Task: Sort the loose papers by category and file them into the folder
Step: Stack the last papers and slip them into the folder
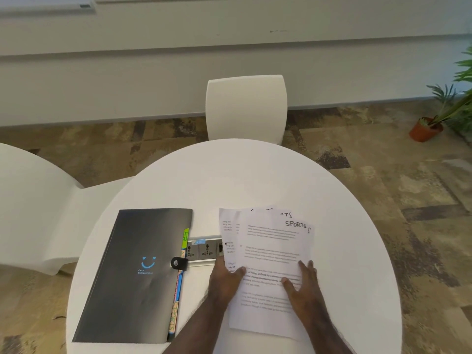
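A fanned stack of white printed papers [270, 246] lies on the round white table [242, 180], right of centre; the top sheets are hand-labelled "SPORTS". My left hand [224, 279] rests on the stack's left edge, thumb over the top sheet. Flat on the lower right part of the stack is my right hand [301, 284], fingers spread. To the left lies a black folder [138, 274], snapped closed, with a blue smiley and coloured tabs reading "HR" and "SPORTS" along its right edge.
A power socket strip [204, 250] is set into the table between folder and papers. One white chair [246, 108] stands behind the table, another [33, 208] at the left. A potted plant [426, 129] sits on the floor far right.
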`<state>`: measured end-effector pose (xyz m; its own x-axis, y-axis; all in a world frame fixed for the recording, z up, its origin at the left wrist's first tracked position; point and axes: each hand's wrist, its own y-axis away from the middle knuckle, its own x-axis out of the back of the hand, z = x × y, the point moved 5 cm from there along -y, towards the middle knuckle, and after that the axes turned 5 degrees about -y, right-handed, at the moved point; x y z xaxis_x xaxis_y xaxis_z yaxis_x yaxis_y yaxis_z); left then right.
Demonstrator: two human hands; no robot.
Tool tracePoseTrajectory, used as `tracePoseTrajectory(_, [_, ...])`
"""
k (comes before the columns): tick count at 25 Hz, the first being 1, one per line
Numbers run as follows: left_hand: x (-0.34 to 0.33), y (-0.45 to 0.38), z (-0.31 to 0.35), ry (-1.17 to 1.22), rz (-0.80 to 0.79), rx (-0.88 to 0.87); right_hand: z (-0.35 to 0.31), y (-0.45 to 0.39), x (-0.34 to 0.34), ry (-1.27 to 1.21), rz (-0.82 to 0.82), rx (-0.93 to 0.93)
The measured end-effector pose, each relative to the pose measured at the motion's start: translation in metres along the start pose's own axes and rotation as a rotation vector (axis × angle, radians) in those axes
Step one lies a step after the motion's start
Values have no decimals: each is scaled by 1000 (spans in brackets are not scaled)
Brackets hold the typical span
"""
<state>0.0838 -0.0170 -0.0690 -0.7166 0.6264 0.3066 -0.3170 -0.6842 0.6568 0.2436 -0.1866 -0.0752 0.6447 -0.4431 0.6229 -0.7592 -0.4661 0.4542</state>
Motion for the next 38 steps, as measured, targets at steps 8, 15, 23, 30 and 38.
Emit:
tracePoseTrajectory(8, [15,6,2,239,-357,85,-18,0,35,-262,6,-125])
tracePoseTrajectory(15, [36,9,40,339,-583,-90,-56,16,50,-805,-457,-178])
tracePoseTrajectory(23, [63,16,153,319,-347,-516,-129,3,98,-734,-68,319])
tracePoseTrajectory(30, [53,20,154,207,-262,-554,-110,-4,96,-798,3,327])
tracePoseTrajectory(38, [54,26,160,254,-242,-577,-128,0,96,-811,56,376])
